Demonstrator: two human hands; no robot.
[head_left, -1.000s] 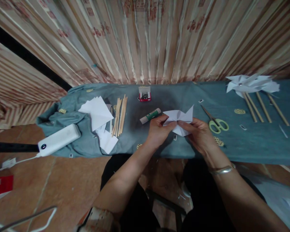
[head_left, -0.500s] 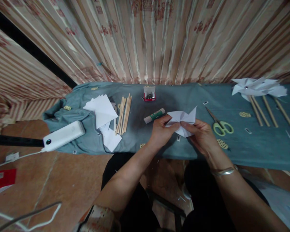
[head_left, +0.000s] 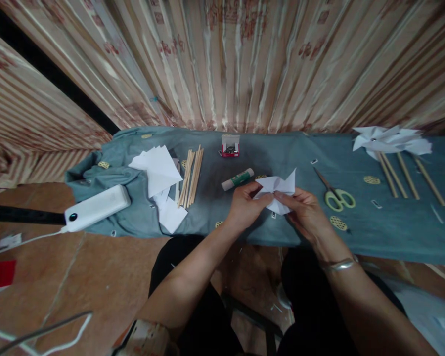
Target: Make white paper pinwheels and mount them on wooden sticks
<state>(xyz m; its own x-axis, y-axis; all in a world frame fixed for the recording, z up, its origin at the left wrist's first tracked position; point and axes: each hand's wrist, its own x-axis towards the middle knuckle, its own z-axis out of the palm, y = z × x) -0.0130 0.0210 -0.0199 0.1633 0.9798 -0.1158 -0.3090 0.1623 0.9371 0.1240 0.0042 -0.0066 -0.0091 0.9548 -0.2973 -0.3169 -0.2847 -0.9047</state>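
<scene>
A folded white paper pinwheel (head_left: 283,184) is pinched near its centre by the left hand (head_left: 246,205) and right hand (head_left: 306,210), above the cloth-covered tabletop (head_left: 282,153). A glue stick (head_left: 238,179) is placed just beside the left hand; green-handled scissors (head_left: 331,189) are laid near the right.

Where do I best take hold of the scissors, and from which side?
Probably by the green handle loops, coming from the near right: the scissors lie on the cloth with the loops nearer and the pointed blades angled away leftward. The right hand is nearest, but it is holding the folded white paper.
</scene>
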